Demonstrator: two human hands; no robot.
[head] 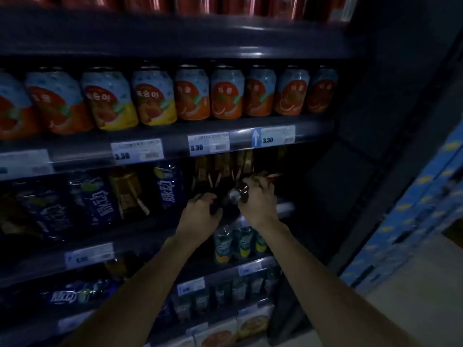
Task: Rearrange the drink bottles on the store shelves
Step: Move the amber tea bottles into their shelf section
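Observation:
Both my hands reach into the dim middle shelf (150,236) of a drinks rack. My right hand (258,201) is wrapped around a dark brown bottle (239,192) that lies tilted, its pale cap end pointing left. My left hand (200,214) grips another dark bottle (216,206) just left of it and slightly lower. Behind the hands stand several dark bottles with gold-labelled necks (225,169). Further left on the same shelf are blue-wrapped bottles (167,186) and an amber bottle (127,191).
The shelf above carries a row of fruit cans (225,93) over price tags (209,145). Lower shelves hold green-blue bottles (236,241) and boxed goods (253,324). A dark side panel (350,171) closes the rack; blue cartons (413,221) are stacked at right.

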